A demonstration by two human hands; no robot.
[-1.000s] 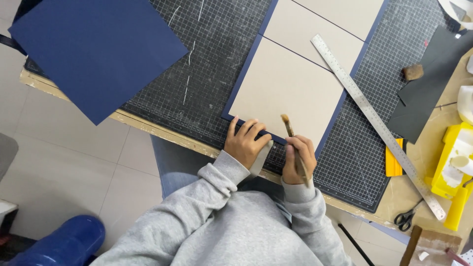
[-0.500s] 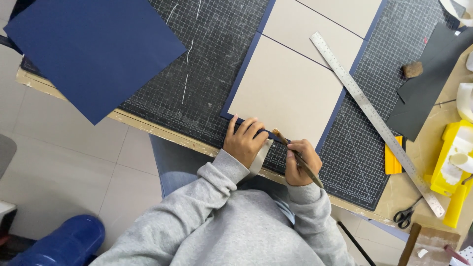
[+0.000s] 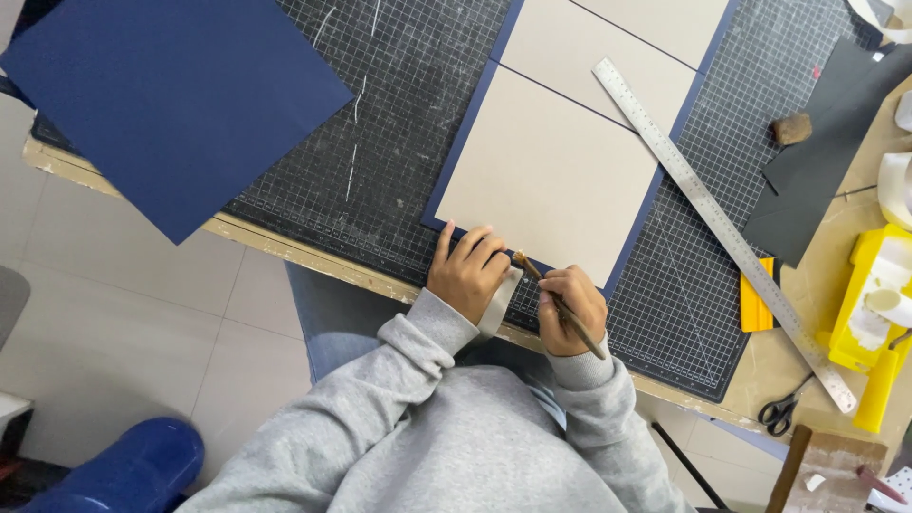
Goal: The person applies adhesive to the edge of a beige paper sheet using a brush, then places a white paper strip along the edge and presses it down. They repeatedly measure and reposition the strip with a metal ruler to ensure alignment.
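Two grey boards (image 3: 556, 176) lie on a dark blue sheet (image 3: 467, 142) spread over the black cutting mat (image 3: 380, 123). My left hand (image 3: 467, 271) presses its fingers on the near edge of the closer board and the blue sheet there. My right hand (image 3: 570, 309) grips a thin brown stick-like tool (image 3: 546, 290), a brush or folder, its tip touching the near edge beside my left fingers. A pale strip (image 3: 499, 304) hangs below my left hand.
A large dark blue sheet (image 3: 176, 95) overhangs the table's left edge. A steel ruler (image 3: 722, 228) lies diagonally at right. Further right sit an orange scraper (image 3: 755, 304), scissors (image 3: 784, 410), a yellow container (image 3: 869, 304) and dark card (image 3: 826, 171). A blue stool (image 3: 123, 470) stands on the floor.
My right hand has tilted the tool from upright down to a slant and brought its tip toward my left fingers at the board's near edge. My left hand stays put.
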